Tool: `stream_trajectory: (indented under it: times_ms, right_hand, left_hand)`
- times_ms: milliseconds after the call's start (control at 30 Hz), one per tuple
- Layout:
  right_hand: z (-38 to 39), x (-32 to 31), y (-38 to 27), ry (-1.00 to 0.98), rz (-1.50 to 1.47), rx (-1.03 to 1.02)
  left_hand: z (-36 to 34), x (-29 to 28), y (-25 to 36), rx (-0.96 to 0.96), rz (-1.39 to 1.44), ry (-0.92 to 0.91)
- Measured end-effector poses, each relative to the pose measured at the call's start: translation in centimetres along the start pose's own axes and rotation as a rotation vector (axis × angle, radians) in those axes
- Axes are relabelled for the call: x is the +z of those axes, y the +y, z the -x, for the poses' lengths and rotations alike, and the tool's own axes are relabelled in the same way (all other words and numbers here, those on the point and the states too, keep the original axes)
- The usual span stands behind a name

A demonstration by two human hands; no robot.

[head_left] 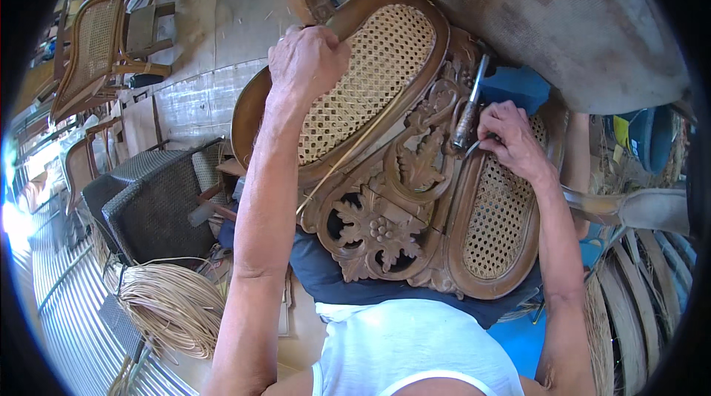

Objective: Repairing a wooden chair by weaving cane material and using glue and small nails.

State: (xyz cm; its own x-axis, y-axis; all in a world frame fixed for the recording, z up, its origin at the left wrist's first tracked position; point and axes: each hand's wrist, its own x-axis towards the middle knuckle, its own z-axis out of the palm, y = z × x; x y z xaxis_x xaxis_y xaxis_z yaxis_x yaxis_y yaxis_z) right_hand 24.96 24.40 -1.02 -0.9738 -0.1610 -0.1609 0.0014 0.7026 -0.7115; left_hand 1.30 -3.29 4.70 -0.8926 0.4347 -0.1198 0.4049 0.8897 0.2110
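Observation:
A carved brown wooden chair back (415, 166) with woven cane panels lies across my lap. My left hand (307, 62) is closed like a fist over the upper end of the left cane panel (370, 62), beside a wooden leg; whatever it grips is hidden. At the right cane panel (496, 225), my right hand (511, 137) pinches a thin pale strip (472, 147) near the panel's upper inner edge. Just left of those fingers lies a tool with a shiny metal shaft and a dark patterned handle (465, 125). A long loose cane strand (355, 145) runs slanting over the left panel.
A coil of cane (170, 303) lies at lower left, near a dark woven chair (159, 207). Another cane chair (92, 55) stands at far left. A large worn grey surface (563, 25) fills the upper right, above a blue bucket (655, 140).

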Motion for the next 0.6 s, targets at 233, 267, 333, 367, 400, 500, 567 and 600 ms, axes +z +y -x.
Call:
stream_trajectory:
  times_ms: [233, 267, 333, 367, 400, 500, 567, 600]
  right_hand:
    - [1.8, -3.3, -0.1, 0.138, -0.164, 0.236]
    - [1.8, -3.9, -0.1, 0.187, -0.404, 0.462]
    - [0.5, -4.1, 1.2, 0.203, -0.539, 0.396]
    - [-1.1, -3.9, 0.2, 0.237, -0.749, 0.4]
    - [-2.9, -3.4, -0.7, 0.269, -0.959, 0.403]
    - [-8.8, -1.4, -2.3, 0.091, -1.013, 0.379]
    - [-12.2, -0.3, -2.2, -0.021, -0.902, 0.368]
    - [-14.0, 0.5, -2.7, -0.036, -0.835, 0.355]
  left_hand:
    - [-0.5, -0.2, 0.4, -0.031, -0.11, -0.183]
    - [-0.5, 0.1, 0.3, 0.008, -0.141, -0.135]
    - [-0.4, 0.7, 0.2, 0.022, -0.141, -0.114]
    - [-0.3, 0.7, 0.1, 0.03, -0.15, -0.091]
    - [-0.3, 0.6, 0.0, 0.027, -0.156, -0.092]
    - [-0.1, 0.4, 0.0, -0.019, -0.152, -0.109]
    - [-0.2, 0.8, 0.5, -0.014, -0.171, -0.083]
    - [-0.3, 0.8, 0.5, -0.017, -0.177, -0.083]
